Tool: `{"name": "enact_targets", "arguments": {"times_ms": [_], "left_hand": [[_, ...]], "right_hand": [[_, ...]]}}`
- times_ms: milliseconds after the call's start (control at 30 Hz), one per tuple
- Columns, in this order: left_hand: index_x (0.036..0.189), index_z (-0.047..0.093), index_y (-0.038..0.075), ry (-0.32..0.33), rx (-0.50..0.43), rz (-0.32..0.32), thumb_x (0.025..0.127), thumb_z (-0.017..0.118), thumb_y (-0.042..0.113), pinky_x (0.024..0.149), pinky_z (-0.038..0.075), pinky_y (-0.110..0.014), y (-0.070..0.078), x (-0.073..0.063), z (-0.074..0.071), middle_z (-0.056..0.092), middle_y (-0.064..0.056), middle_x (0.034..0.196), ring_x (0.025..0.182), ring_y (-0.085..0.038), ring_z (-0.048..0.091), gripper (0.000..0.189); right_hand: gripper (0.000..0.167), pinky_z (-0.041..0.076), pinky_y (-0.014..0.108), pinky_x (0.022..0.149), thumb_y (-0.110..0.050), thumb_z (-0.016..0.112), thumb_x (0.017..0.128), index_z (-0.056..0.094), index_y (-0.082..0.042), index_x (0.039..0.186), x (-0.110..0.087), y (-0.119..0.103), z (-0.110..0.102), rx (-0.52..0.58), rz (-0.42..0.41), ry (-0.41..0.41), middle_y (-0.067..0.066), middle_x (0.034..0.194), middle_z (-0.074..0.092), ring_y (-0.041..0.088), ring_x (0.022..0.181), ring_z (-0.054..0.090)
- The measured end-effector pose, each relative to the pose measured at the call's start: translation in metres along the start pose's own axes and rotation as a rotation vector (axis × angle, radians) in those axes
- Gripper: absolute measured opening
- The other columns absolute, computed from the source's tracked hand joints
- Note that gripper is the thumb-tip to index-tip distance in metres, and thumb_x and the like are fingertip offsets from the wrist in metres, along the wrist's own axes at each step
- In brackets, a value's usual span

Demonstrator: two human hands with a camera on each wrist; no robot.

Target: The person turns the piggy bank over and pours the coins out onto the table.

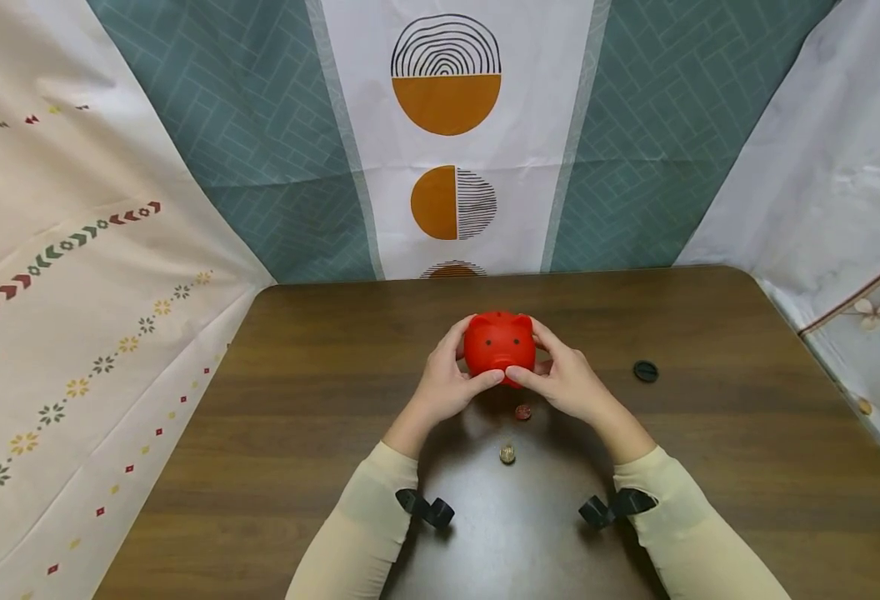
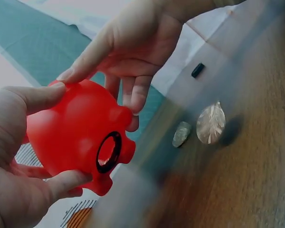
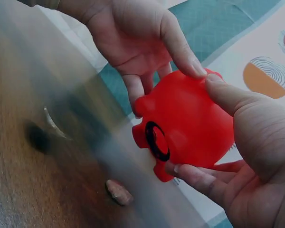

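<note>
Brown table [image 1: 320,400], teal-and-white cloth [image 1: 451,150] behind, left hand [image 1: 447,383], right hand [image 1: 569,385], fingers curled round red piggy bank [image 1: 498,343]

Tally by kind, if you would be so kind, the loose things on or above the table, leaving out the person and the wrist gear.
Red piggy bank: 1
Small coin-like pieces: 2
Black round cap: 1
Total: 4

brown wood-grain table [image 1: 312,400] — on it a small reddish piece [image 1: 523,412], a golden piece [image 1: 507,454] and a black disc [image 1: 646,371]
</note>
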State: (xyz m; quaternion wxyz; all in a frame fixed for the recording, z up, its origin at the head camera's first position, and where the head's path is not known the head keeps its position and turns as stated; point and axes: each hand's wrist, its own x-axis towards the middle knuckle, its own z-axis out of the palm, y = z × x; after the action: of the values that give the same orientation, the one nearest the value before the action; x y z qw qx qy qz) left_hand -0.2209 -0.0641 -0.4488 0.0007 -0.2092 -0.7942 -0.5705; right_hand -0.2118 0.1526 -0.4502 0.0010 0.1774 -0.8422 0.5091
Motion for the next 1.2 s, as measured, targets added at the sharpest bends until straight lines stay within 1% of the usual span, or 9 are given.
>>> {"name": "enact_targets", "arguments": {"times_ms": [100,233,300,500,700,933,1000,1133,1200], "left_hand": [[0.146,0.034,0.027,0.012,-0.014,0.023,0.080,0.079,0.026,0.075,0.057,-0.034,0.003,-0.001,0.000,0.046,0.002,0.136,0.114,-0.022,0.054,0.080],[0.147,0.034,0.022,0.060,-0.036,0.184,0.077,0.081,0.018,0.080,0.056,-0.040,0.014,0.000,-0.002,0.034,-0.002,0.150,0.125,-0.024,0.048,0.084],[0.148,0.034,0.019,0.071,-0.022,0.213,0.077,0.081,0.016,0.081,0.056,-0.041,0.018,0.001,-0.003,0.031,-0.004,0.152,0.126,-0.025,0.047,0.085],[0.147,0.034,0.023,-0.012,-0.016,0.007,0.082,0.077,0.026,0.074,0.057,-0.034,0.007,0.002,-0.003,0.049,-0.001,0.135,0.110,-0.023,0.056,0.077],[0.147,0.033,0.027,-0.003,-0.009,0.005,0.082,0.077,0.028,0.074,0.057,-0.034,0.000,0.002,0.000,0.048,0.003,0.134,0.111,-0.022,0.055,0.079],[0.147,0.036,0.018,0.101,-0.030,0.278,0.077,0.080,0.013,0.085,0.054,-0.040,0.015,0.002,-0.002,0.026,-0.001,0.154,0.130,-0.024,0.043,0.084],[0.147,0.036,0.017,0.091,-0.033,0.240,0.078,0.080,0.014,0.083,0.055,-0.038,0.016,0.002,-0.003,0.033,-0.002,0.151,0.125,-0.024,0.048,0.082],[0.147,0.035,0.022,0.001,-0.020,0.013,0.082,0.077,0.023,0.074,0.057,-0.034,0.007,0.002,-0.003,0.048,-0.001,0.136,0.110,-0.022,0.055,0.077],[0.147,0.034,0.022,-0.024,-0.019,-0.043,0.083,0.077,0.025,0.074,0.057,-0.034,0.003,0.002,-0.003,0.049,-0.002,0.134,0.109,-0.024,0.055,0.078]], "right_hand": [[0.080,0.057,0.035,0.077,-0.040,0.074,0.083,0.031,-0.031,0.149,-0.001,-0.005,-0.002,-0.013,-0.014,0.012,0.006,0.131,0.056,0.019,0.086,0.070],[0.086,0.056,0.040,0.080,-0.032,0.080,0.079,0.031,-0.033,0.150,-0.003,-0.018,-0.007,-0.027,-0.136,0.107,0.006,0.137,0.051,0.025,0.094,0.067],[0.086,0.056,0.042,0.081,-0.030,0.080,0.079,0.032,-0.033,0.150,-0.003,-0.022,-0.009,-0.023,-0.158,0.124,0.006,0.138,0.051,0.027,0.097,0.067],[0.079,0.056,0.040,0.080,-0.040,0.072,0.085,0.031,-0.026,0.150,-0.001,-0.007,-0.003,-0.011,0.001,0.004,0.009,0.130,0.058,0.019,0.084,0.071],[0.079,0.056,0.042,0.080,-0.040,0.073,0.084,0.030,-0.027,0.150,0.000,-0.002,0.000,0.004,0.013,0.009,0.008,0.130,0.057,0.021,0.084,0.070],[0.089,0.054,0.041,0.083,-0.025,0.081,0.078,0.030,-0.028,0.151,-0.001,-0.016,-0.002,-0.062,-0.212,0.171,0.006,0.144,0.044,0.026,0.107,0.063],[0.087,0.056,0.039,0.081,-0.029,0.079,0.080,0.030,-0.027,0.151,0.000,-0.017,-0.003,-0.075,-0.195,0.158,0.006,0.141,0.048,0.023,0.099,0.066],[0.081,0.057,0.032,0.068,-0.045,0.072,0.083,0.031,-0.025,0.151,0.000,-0.008,0.000,-0.098,-0.034,0.049,0.006,0.128,0.058,0.016,0.072,0.068],[0.081,0.055,0.033,0.065,-0.049,0.071,0.083,0.032,-0.023,0.150,0.000,-0.004,0.002,-0.102,0.002,0.028,0.007,0.126,0.059,0.017,0.066,0.067]]}}
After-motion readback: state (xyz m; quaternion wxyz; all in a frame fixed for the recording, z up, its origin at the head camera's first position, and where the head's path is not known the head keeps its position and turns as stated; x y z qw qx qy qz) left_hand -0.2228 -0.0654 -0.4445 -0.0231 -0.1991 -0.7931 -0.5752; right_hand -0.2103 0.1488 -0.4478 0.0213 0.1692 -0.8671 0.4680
